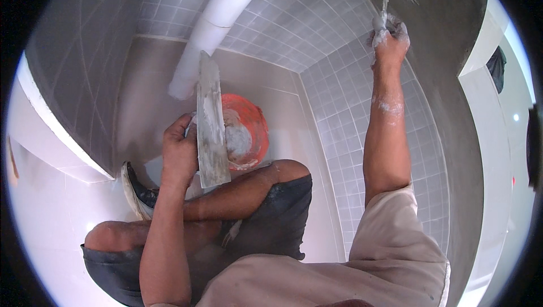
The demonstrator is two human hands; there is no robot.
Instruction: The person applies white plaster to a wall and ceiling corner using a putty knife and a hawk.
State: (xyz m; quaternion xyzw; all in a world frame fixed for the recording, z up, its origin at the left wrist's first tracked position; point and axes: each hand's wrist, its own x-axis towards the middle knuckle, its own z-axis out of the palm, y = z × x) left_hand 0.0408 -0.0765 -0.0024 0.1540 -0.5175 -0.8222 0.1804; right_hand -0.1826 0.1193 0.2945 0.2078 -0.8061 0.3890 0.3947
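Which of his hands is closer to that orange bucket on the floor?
The left. The left hand holds a long flat trowel just beside the orange bucket. The right hand is raised high, pressing a small trowel to the grey wall, far from it.

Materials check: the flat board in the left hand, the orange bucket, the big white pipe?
Board: looks like bare metal, a dull grey sheen smeared with mortar, though painted wood is possible.
Bucket: likely plastic, uniform matt orange, mortar-caked inside.
Pipe: probably plastic, smooth white, with a visible joint.

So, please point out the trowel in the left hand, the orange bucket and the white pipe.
trowel [212,132]: head view, middle of the flat blade.
bucket [257,120]: head view, orange rim on the right side.
pipe [218,18]: head view, middle of the white tube.
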